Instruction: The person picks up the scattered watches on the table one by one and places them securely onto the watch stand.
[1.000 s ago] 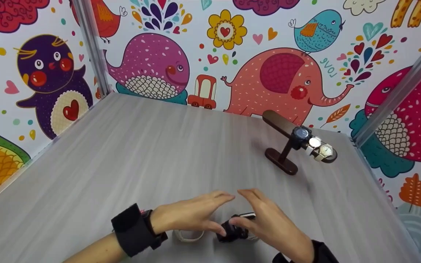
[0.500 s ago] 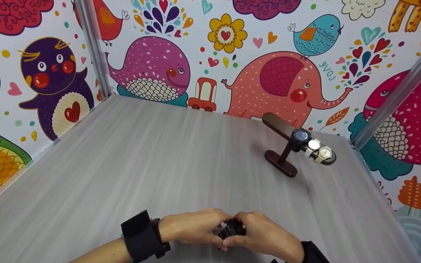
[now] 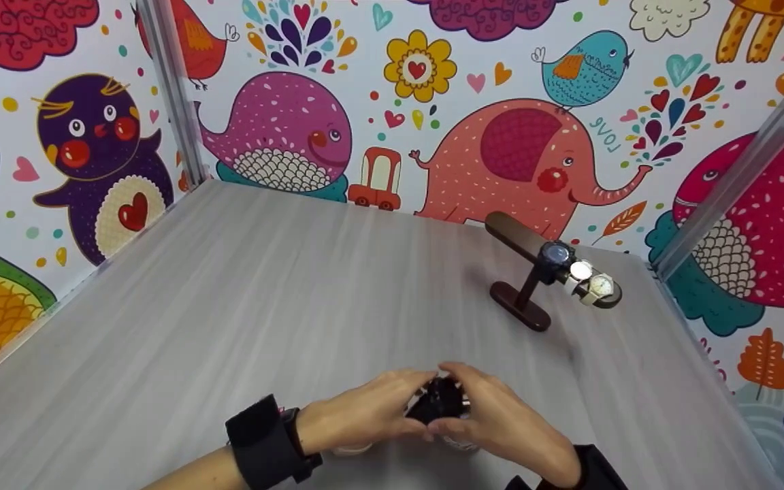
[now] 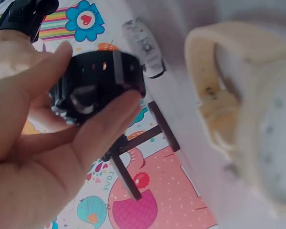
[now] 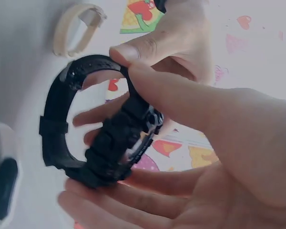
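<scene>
A black wristwatch with its strap in a loop is held up off the table between both hands. My left hand grips it from the left, its thumb at the strap in the right wrist view. From the other side my right hand holds it, thumb on the strap and fingers by the case. Beneath the hands, a cream watch stands on the left and a white watch on the right; the hands mostly cover both in the head view.
A dark wooden T-shaped watch stand is at the back right. On its right arm sit a dark watch, a white watch and a cream watch. Printed wall panels border the grey table.
One second ago the hands hovered apart around the black watch on the table. They have since closed on it and raised it.
</scene>
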Motion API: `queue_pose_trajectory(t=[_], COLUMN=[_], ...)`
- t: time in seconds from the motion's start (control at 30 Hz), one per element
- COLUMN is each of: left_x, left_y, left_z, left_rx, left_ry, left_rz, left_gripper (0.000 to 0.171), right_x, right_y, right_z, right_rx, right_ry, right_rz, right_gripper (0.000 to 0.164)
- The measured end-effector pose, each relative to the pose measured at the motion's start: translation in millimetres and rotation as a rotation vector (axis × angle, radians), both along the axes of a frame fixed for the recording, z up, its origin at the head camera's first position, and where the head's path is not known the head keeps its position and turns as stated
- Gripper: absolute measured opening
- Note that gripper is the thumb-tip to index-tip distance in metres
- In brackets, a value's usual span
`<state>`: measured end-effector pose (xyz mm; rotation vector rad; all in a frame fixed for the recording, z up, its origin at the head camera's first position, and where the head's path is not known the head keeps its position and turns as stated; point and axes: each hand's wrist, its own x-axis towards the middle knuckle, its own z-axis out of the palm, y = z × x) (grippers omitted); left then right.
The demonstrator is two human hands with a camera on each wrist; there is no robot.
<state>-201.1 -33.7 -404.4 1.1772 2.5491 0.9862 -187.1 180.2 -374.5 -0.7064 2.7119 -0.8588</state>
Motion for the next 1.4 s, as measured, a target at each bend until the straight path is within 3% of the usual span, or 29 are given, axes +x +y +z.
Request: queue_pose_trajectory(t=[0.2, 0.3, 0.4, 0.47, 0.57, 0.93, 1.13, 1.4], left_x=[-10.7, -19.3, -26.0, -29.1, -32.3, -38.6, -38.2, -38.9], left_y=[-2.4, -2.1, 0.4, 2.8, 7.0, 17.5, 21.9, 21.8], left_z=[17.7, 27.8, 34.1, 35.7, 35.4, 31.7, 31.8, 30.5], left_rx=[0.045, 0.183, 0.312, 0.373, 0.427, 0.642, 0.720, 0.767], left_ry=[-0.028, 0.017, 0.072, 0.070, 0.069, 0.048, 0.085, 0.144], left_rz=[0.027, -0.022, -0.079, -0.118, -0.153, -0.162, -0.145, -0.141], left_gripper=[0.092, 0.095, 0.096, 0.096, 0.095, 0.080, 0.078, 0.073], right_x=[-0.9, -1.5, -2.6, -3.4, -3.6, 2.7, -1.8, -7.6], right_y=[1.7, 3.8, 6.5, 7.8, 9.4, 12.6, 15.9, 22.6], right_z=[11.7, 14.6, 15.2, 15.9, 18.8, 30.7, 30.0, 27.9], right_rx=[-0.060, -0.078, -0.104, -0.130, -0.174, -0.254, -0.317, -0.359], right_ry=[0.149, 0.331, 0.577, 0.717, 0.838, 0.877, 0.908, 0.749], right_rz=[-0.084, -0.088, -0.055, -0.022, 0.027, 0.078, 0.103, 0.082], right_gripper=[0.088, 0.091, 0.096, 0.100, 0.105, 0.108, 0.104, 0.085])
